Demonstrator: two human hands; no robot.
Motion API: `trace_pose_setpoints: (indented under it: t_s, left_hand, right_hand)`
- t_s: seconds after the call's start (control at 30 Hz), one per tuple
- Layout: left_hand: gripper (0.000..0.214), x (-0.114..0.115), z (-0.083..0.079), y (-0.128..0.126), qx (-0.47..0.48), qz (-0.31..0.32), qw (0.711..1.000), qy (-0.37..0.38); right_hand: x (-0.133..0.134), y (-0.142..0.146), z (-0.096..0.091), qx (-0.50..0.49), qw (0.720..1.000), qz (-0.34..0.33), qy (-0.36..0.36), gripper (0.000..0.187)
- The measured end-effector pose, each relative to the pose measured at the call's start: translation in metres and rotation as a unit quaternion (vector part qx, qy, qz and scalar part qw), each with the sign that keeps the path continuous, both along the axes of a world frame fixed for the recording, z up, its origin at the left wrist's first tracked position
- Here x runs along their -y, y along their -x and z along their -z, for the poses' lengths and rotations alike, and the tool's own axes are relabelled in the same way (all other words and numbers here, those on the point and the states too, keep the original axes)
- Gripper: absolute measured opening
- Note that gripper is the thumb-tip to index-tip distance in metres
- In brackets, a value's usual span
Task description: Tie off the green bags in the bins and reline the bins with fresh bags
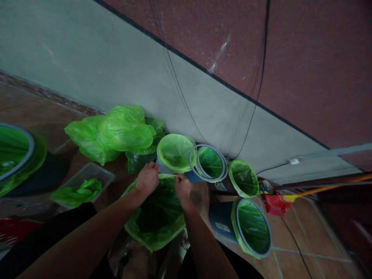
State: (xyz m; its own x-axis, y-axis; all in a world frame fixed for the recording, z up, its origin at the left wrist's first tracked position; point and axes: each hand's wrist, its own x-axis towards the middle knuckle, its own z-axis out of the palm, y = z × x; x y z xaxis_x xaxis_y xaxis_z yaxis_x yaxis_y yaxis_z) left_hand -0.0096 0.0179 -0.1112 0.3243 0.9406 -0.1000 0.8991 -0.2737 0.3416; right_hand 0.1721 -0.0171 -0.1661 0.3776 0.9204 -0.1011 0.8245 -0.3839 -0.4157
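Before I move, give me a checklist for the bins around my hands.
1. Left hand and right hand on the edge of the green plastic liner: ok.
2. That liner folded over a bin rim: cannot tell, the hands and plastic hide any rim.
3. Grey ring on the lower right bin, over its green liner: ok.
4. Grey ring on the green-lined bin by the wall: not ok, none shows.
5. Grey ring on the bin beside the hands: cannot tell if fully seated; it looks doubled.
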Motion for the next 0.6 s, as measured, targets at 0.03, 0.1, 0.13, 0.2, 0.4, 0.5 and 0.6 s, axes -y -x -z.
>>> trace_pose_setpoints:
  t_s: [0.03,0.1,0.13,0.2,0.4,0.5,0.6]
  left_hand:
    - [0.034,0.003,0.002,-0.003,0.006,0.02,1.0,0.017]
    - [0.036,0.007,0.006,-0.007,0.01,0.047,0.998,0.045]
    - [0.036,0.008,0.008,-0.009,0.009,0.059,0.997,0.053]
    - [0.036,0.01,0.011,-0.01,0.002,0.077,0.995,0.062]
    - [0.042,0.012,0.013,-0.014,-0.04,0.076,0.993,0.086]
    - [0.045,0.011,0.016,-0.014,-0.048,0.067,0.994,0.075]
    - [0.05,0.006,0.022,-0.012,-0.026,0.054,0.997,0.057]
  right_hand:
    - [0.0,0.0,0.0,0.002,1.0,0.003,0.001,0.029]
    - [-0.001,0.0,-0.001,0.008,1.0,0.004,0.003,0.029]
    - [-0.001,0.0,-0.002,0.01,1.0,0.003,0.005,0.029]
    - [-0.002,0.001,-0.004,0.011,1.0,0.002,0.01,0.029]
    - [-0.004,0.004,-0.005,0.002,1.0,0.003,0.023,0.031]
    - [-0.002,0.004,-0.003,0.007,0.999,0.004,0.036,0.032]
    - [0.002,0.0,0.002,0.0,0.999,-0.008,0.043,0.032]
